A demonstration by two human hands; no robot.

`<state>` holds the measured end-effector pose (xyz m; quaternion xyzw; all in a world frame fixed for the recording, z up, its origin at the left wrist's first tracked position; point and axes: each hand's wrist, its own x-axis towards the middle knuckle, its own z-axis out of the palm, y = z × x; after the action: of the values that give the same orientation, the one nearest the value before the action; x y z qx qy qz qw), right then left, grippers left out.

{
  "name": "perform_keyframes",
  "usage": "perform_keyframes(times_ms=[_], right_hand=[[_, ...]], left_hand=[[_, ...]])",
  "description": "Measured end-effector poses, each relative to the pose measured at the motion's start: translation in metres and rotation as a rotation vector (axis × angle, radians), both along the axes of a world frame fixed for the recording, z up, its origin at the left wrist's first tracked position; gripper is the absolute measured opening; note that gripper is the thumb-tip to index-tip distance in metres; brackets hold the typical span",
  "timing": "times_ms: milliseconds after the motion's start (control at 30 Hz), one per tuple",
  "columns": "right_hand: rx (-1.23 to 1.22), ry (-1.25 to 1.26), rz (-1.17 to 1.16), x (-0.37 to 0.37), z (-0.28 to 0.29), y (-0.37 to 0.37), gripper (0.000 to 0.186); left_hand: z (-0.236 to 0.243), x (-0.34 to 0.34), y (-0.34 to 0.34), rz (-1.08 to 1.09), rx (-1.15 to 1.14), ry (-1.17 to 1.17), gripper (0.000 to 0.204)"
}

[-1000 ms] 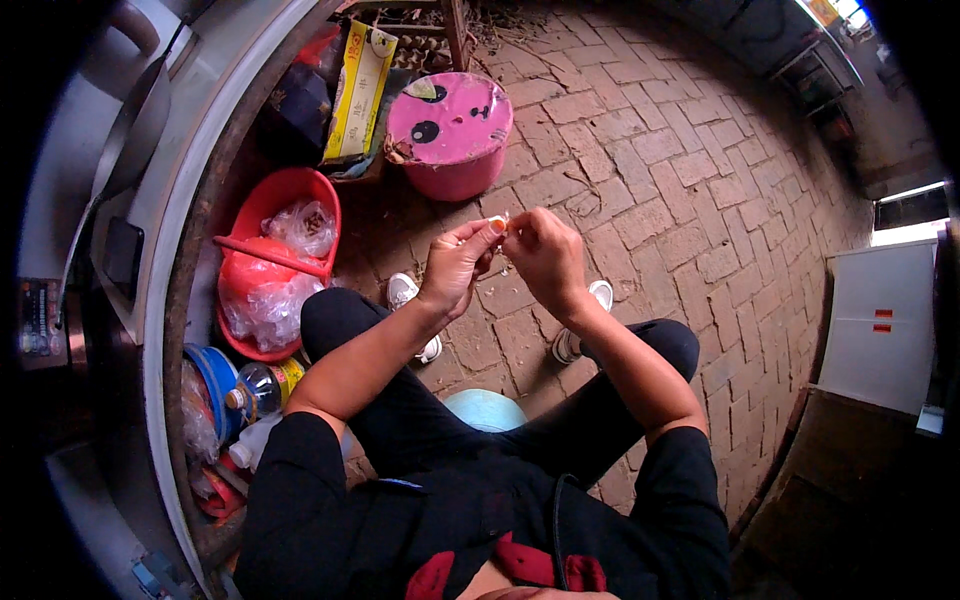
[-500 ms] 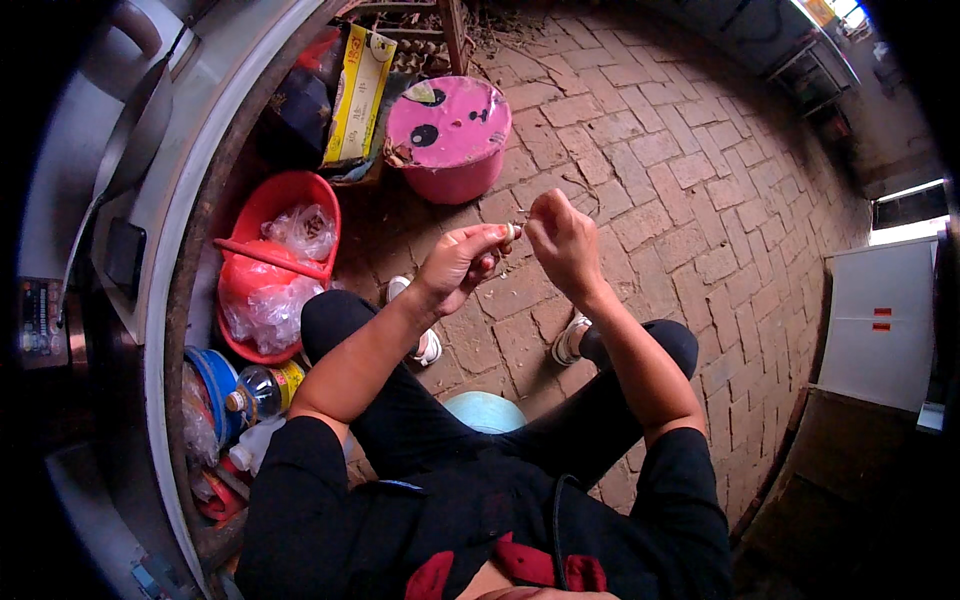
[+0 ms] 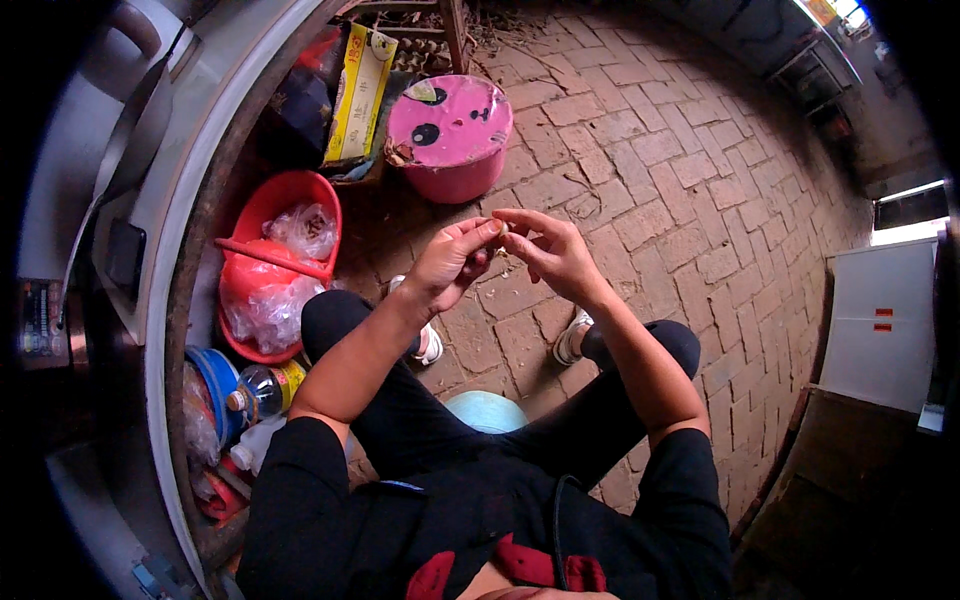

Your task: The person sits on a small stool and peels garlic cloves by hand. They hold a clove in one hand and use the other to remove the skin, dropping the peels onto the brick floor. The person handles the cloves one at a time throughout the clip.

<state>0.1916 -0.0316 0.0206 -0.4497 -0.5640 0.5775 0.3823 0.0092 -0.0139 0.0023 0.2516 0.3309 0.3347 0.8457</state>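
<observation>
Head view: yellow box [image 3: 362, 95] bears dark printing; left hand [image 3: 447, 264] pinches small pale piece [image 3: 503, 229]; right hand [image 3: 556, 257] touches it, grip unclear.

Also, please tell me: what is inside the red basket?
In the red basket: a reddish plastic bag and clear bags, the upper one showing something brown. The bags cover the basket's bottom, so anything beneath cannot be seen.

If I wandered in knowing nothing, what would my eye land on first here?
Probably the pink drum-shaped object with cartoon eyes, on the brick floor at the top, just left of centre. Next, the red basket on the left, holding plastic bags. In the middle, the left hand and right hand meet at a small pale thing.
</observation>
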Motion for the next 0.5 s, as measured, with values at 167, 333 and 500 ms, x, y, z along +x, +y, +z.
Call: perform_keyframes(times_ms=[167, 333, 500], right_hand=[[0.209, -0.204, 0.034, -0.0004, 0.0059, 0.0013, 0.032], [0.120, -0.088, -0.105, -0.0029, 0.0058, -0.0031, 0.021], [0.469, -0.377, -0.279, -0.0046, -0.0020, -0.0013, 0.012]], left_hand=[[0.0027, -0.0016, 0.0009, -0.045, 0.041, 0.026, 0.015], [-0.0013, -0.0028, 0.0045, 0.000, 0.023, -0.084, 0.015], [0.0011, -0.0002, 0.0044, 0.028, -0.027, -0.132, 0.018]])
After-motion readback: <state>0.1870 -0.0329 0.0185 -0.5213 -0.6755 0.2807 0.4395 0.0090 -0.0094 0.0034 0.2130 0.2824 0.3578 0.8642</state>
